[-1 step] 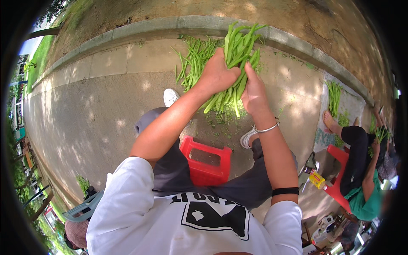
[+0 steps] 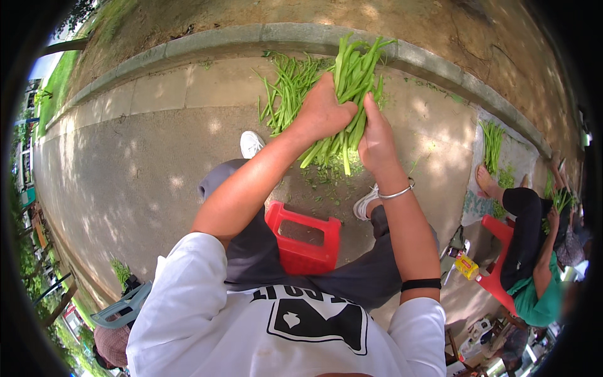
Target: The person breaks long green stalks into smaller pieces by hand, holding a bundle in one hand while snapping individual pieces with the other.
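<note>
A bunch of long green leafy stems [image 2: 357, 69] is held up in front of me, with its broad leaves and stalks tilted up to the right. My left hand [image 2: 325, 112] is closed around the middle of the bunch from the left. On the other side, my right hand [image 2: 379, 139] grips it with the thumb up along the stems; its other fingers are mostly hidden behind the greens. A loose pile of thinner green stems [image 2: 286, 91] lies on the pavement just beyond my left hand. Small leaf scraps [image 2: 330, 179] are scattered beneath the bunch.
A red plastic stool [image 2: 308, 254] stands between my legs. A stone curb [image 2: 251, 36] runs across the far side. At right, a person in a green top [image 2: 541, 295] sits on a red chair [image 2: 499, 232], beside a sheet with green stems [image 2: 493, 144] and a yellow-labelled bottle [image 2: 466, 266].
</note>
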`<move>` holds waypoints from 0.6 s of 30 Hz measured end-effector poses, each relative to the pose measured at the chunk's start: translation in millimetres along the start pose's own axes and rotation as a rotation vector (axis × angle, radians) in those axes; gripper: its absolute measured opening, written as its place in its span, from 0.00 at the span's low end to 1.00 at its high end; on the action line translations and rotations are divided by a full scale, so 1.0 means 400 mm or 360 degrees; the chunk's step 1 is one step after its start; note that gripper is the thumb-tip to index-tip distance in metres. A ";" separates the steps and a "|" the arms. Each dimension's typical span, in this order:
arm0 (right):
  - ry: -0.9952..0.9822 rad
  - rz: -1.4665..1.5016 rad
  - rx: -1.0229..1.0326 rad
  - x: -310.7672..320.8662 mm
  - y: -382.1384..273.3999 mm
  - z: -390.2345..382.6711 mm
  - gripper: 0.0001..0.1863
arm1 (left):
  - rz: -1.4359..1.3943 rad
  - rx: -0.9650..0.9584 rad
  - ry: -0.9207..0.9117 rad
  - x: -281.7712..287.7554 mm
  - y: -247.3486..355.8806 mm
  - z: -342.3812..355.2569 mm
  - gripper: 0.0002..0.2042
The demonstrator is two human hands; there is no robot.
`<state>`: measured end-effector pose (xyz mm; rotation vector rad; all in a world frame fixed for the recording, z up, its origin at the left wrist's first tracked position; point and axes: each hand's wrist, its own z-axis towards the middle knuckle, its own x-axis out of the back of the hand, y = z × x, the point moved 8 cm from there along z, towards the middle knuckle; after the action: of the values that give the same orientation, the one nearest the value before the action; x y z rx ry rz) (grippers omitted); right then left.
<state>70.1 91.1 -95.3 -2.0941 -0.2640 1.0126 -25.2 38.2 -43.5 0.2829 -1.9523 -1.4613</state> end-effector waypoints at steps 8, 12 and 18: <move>-0.0061 -0.0202 -0.0172 -0.040 -0.021 -0.013 0.28 | 0.0478 -0.0138 -0.0081 -0.062 0.040 -0.008 0.20; -0.0110 0.0172 -0.0207 -0.059 -0.035 -0.019 0.26 | 0.0502 -0.0110 -0.0089 -0.097 0.049 -0.011 0.26; 0.0004 0.0478 -0.0256 -0.001 -0.040 0.015 0.16 | 0.0481 -0.0221 -0.0354 -0.142 0.080 -0.034 0.38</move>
<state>67.7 104.9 -85.8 -2.3287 -0.0290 1.1963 32.8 69.7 -33.9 -0.2376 -1.9498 -1.4645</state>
